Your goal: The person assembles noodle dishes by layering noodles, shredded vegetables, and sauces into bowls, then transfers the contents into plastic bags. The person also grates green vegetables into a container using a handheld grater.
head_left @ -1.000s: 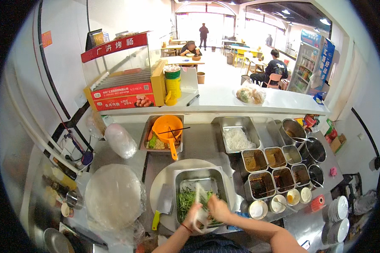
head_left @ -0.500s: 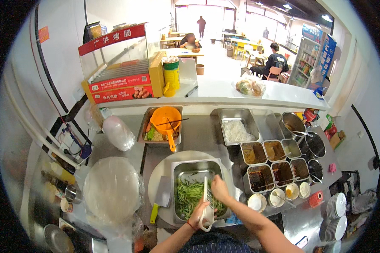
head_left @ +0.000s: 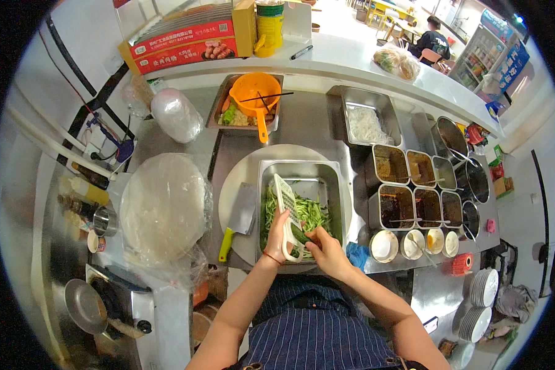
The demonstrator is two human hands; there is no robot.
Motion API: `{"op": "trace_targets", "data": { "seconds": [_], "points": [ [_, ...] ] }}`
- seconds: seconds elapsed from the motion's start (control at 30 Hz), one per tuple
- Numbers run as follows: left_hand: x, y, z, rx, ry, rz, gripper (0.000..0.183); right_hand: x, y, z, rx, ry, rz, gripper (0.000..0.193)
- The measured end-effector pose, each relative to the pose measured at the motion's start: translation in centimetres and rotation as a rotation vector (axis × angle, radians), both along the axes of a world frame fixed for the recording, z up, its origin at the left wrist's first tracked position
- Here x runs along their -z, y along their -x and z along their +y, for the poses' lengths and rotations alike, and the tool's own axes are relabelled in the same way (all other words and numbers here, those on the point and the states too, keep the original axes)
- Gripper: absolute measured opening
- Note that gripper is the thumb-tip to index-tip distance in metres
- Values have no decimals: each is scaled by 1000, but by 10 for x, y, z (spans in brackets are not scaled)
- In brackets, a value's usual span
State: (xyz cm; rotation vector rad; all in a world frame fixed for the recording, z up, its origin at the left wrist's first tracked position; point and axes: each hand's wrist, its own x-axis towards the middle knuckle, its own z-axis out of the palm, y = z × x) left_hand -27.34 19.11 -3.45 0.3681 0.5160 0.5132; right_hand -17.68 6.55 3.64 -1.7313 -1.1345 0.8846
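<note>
My left hand [head_left: 276,237] grips the handle of a white flat grater [head_left: 287,202], slanted over a rectangular steel pan [head_left: 330,179]. My right hand [head_left: 324,248] presses a green cucumber piece [head_left: 300,234] against the grater's lower face. Green shreds [head_left: 311,213] lie in a heap inside the pan. The pan rests on a round white cutting board [head_left: 240,179].
A cleaver with a green handle [head_left: 237,221] lies on the board, left of the pan. Right of it stand several steel sauce tubs [head_left: 413,188] and small bowls [head_left: 413,243]. An orange colander [head_left: 254,92] sits behind. A plastic-wrapped round stack [head_left: 163,206] is at the left.
The view has dropped closer over the counter. The grater stays in my left hand over the pan, and my right hand has slid the cucumber down its face.
</note>
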Motion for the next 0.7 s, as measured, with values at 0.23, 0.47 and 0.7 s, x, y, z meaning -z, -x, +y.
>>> {"op": "trace_targets", "data": {
  "seconds": [0.23,0.47,0.7],
  "points": [
    [-26,-6,-49,197,-77,170,57,31,-61,46,257,-36,-189,15],
    [-22,-5,-52,226,-138,261,64,30,-47,43,279,144,-85,16],
    [-11,2,-21,117,-170,128,55,15,-19,18,-61,34,-136,15]
  ]
}}
